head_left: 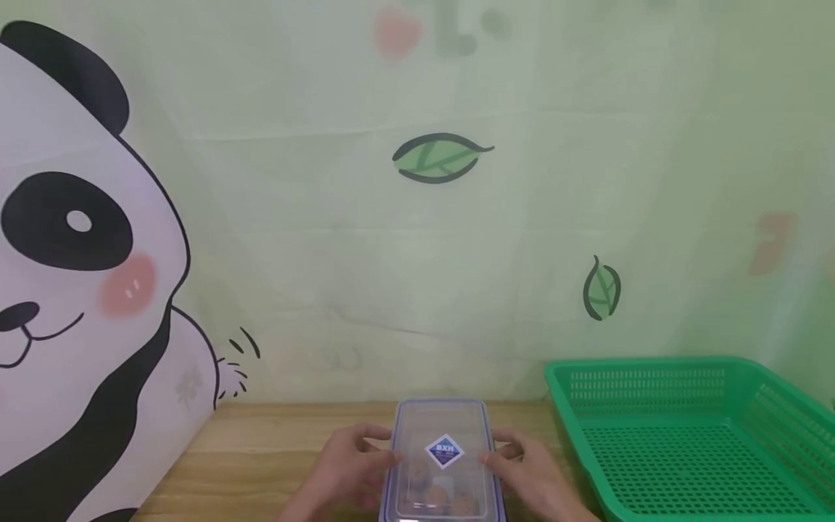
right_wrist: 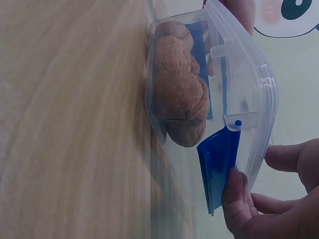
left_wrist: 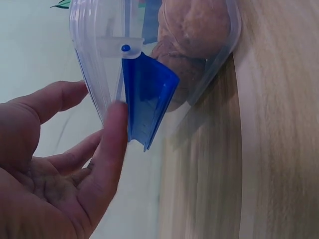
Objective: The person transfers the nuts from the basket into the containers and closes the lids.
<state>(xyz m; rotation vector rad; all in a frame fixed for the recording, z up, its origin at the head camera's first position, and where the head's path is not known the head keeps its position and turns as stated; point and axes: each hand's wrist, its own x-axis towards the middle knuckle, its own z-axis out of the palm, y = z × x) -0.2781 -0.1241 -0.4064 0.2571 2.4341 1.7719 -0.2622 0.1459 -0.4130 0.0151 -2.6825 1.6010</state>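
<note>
A clear plastic food container (head_left: 385, 507) with several walnuts (right_wrist: 179, 94) inside stands on the wooden table, its lid (head_left: 443, 420) on top. The lid bears a blue diamond label (head_left: 445, 451). On the left side, a blue latch (left_wrist: 149, 94) sticks outward from the wall, and another blue latch (right_wrist: 219, 154) does the same on the right. My left hand (head_left: 349, 464) pinches the lid's left edge, thumb on top and a finger beside the latch. Opposite it, my right hand (head_left: 531, 467) grips the right edge likewise, one fingertip against the latch.
A green plastic basket (head_left: 577, 435) with slotted walls stands to the right, close to my right forearm. Behind the wooden table (head_left: 261, 449) hangs a pale green cloth (head_left: 313, 275) printed with leaves and, at the left, a large panda.
</note>
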